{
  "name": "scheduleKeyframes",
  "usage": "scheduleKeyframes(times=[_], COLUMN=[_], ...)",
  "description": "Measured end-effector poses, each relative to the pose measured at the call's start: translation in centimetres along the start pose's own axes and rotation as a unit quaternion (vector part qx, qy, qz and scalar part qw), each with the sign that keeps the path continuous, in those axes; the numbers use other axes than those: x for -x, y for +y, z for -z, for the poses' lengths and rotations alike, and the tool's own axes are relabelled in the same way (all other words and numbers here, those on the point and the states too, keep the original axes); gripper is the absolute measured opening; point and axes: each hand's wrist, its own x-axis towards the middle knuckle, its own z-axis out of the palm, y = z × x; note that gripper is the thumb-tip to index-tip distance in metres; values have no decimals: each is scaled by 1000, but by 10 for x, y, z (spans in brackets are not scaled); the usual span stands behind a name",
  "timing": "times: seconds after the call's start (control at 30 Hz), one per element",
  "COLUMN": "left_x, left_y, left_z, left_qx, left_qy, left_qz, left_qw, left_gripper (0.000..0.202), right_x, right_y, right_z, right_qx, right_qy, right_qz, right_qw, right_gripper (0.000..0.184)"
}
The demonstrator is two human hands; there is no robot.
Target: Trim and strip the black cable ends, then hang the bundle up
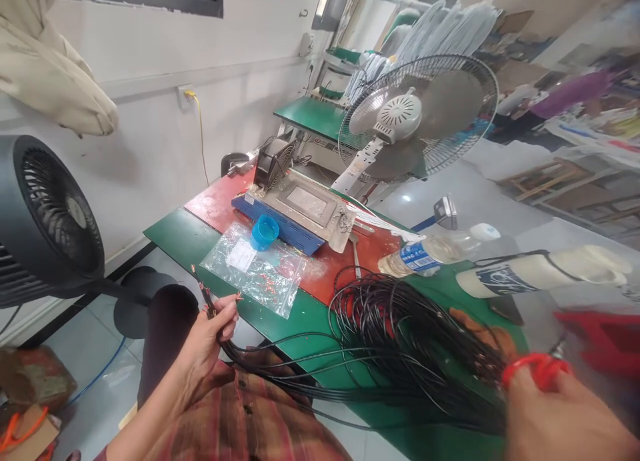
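My left hand (213,337) is closed round the stripped ends of several black cables (395,341), holding them just off the near edge of the green table (175,237). The cable bundle loops across the table toward my right hand (560,411) at the lower right. That hand is closed on the other end of the bundle, where a red tie (537,366) wraps it. A clear plastic bag (257,267) with small orange parts lies flat just beyond my left hand.
A blue cap (265,231) and a grey machine on a blue base (300,211) sit on a red mat (220,201). A plastic bottle (425,254) and a white roll (540,271) lie to the right. A desk fan (417,117) stands behind; a black fan (45,221) is at left.
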Motion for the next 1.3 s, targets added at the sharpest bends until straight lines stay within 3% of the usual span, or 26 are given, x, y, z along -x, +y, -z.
scheduleKeyframes(times=[0.03,0.07,0.1,0.13,0.23,0.33,0.43,0.5,0.63,0.67,0.7,0.77,0.83,0.9,1.07,1.3], left_x=[0,1,2,3,7,13,17,18,15,14,13,10,8,6,-1,-6], left_y=[1,3,4,6,11,13,11,10,8,8,8,8,9,10,11,10], left_z=[-2,-5,-8,-11,-20,-23,-21,-19,-18,-19,-19,-21,-21,-22,-24,-34], left_qx=[-3,-5,-6,-8,-20,-33,-55,-69,-85,-83,-78,-61,-46,-40,-46,-100], left_qy=[-5,-9,-15,-21,-42,-63,-84,-90,-86,-76,-61,-29,-9,-3,-27,6], left_qz=[2,3,4,6,17,33,51,52,44,44,45,42,34,25,10,12], left_qw=[1000,1000,1000,1000,999,997,994,992,992,993,994,997,998,999,999,995], left_gripper=[23,20,19,18,18,20,22,24,27,26,25,24,23,23,23,25], right_x=[15,32,52,73,128,158,162,160,162,163,164,161,155,148,144,146], right_y=[-16,-37,-61,-86,-155,-198,-217,-223,-229,-230,-229,-226,-218,-208,-190,-192], right_z=[3,2,0,-6,-29,-45,-47,-47,-53,-54,-56,-56,-54,-48,-37,-40], right_qx=[-28,-93,-168,-240,-390,-469,-505,-510,-521,-526,-528,-514,-474,-420,-303,-279], right_qy=[-1,-47,-97,-187,-418,-496,-522,-572,-687,-691,-686,-656,-610,-574,-582,-572], right_qz=[-21,-16,2,25,100,166,194,150,-54,-84,-91,-35,81,186,303,321], right_qw=[999,994,981,952,814,711,659,624,503,489,493,552,630,677,691,702], right_gripper=[31,21,26,32,32,28,19,20,32,34,34,32,24,17,13,36])
